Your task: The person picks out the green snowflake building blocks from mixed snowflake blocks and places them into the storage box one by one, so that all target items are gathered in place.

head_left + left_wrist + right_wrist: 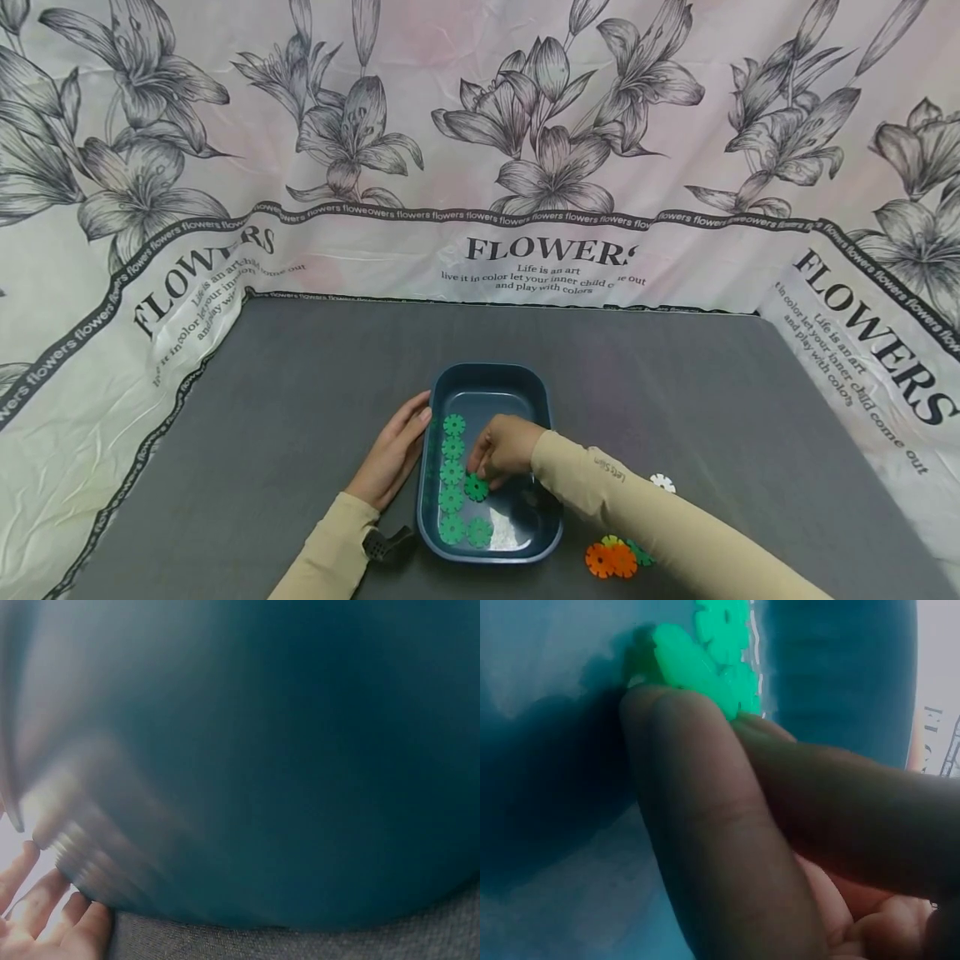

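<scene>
A dark blue tray (555, 533) holds green notched discs, several of them in a column (452, 473) along its left side. Beside the column's lower end lies one more green disc (479, 532). Inside the tray my right hand (510, 450) pinches a green snowflake disc (476, 487) between thumb and fingers. The right wrist view shows that held disc (694, 667) tilted at the fingertips, close to the column. My left hand (393, 454) rests against the tray's outer left wall. In the left wrist view its fingers (86, 930) touch the wall (300, 787).
To the tray's right lie orange discs (611, 560), a partly covered yellow-green disc (612, 540) and green pieces (640, 552) near the right forearm. A white disc (663, 482) lies beyond the sleeve. Grey cloth (337, 358) covers the table, with a floral curtain (360, 250) behind.
</scene>
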The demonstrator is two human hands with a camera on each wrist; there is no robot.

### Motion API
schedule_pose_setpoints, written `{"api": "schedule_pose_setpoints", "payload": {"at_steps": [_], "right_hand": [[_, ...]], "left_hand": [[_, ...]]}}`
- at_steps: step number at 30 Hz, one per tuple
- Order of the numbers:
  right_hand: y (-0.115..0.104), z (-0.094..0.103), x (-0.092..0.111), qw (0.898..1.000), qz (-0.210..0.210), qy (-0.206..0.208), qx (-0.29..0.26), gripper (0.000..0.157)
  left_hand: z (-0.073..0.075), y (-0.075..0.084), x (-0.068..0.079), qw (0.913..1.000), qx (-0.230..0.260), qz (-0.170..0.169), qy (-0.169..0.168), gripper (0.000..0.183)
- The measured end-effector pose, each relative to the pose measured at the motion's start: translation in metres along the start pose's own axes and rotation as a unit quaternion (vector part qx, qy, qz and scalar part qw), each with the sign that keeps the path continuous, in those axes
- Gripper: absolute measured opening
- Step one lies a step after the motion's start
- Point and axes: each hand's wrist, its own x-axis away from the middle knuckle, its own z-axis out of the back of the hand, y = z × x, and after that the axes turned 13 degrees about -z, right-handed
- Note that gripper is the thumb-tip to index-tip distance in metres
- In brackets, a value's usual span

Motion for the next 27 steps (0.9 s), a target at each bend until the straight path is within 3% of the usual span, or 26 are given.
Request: {"api": "schedule_pose_setpoints", "payload": {"at_steps": [9,21,24,27], "right_hand": [[-0.001,-0.004,0.005,0.999,0.022,0.032,0.027,0.01],[-0.002,-0.006,0.01,0.989,0.065,0.078,0.11,0.009],[-0.002,0.001,0.019,0.987,0.078,0.088,0.114,0.005],[-0.001,0.014,0.04,0.988,0.092,0.094,0.079,0.005]], "left_hand": [[-0.001,0.002,-0.001,1.0,-0.003,-0.001,0.0,0.052],[0.0,0.001,0.0,1.0,-0.002,-0.004,0.0,0.053],[0.0,0.001,0.0,1.0,0.002,-0.002,0.002,0.054],[0.0,0.0,0.0,1.0,0.003,0.0,0.004,0.055]]}}
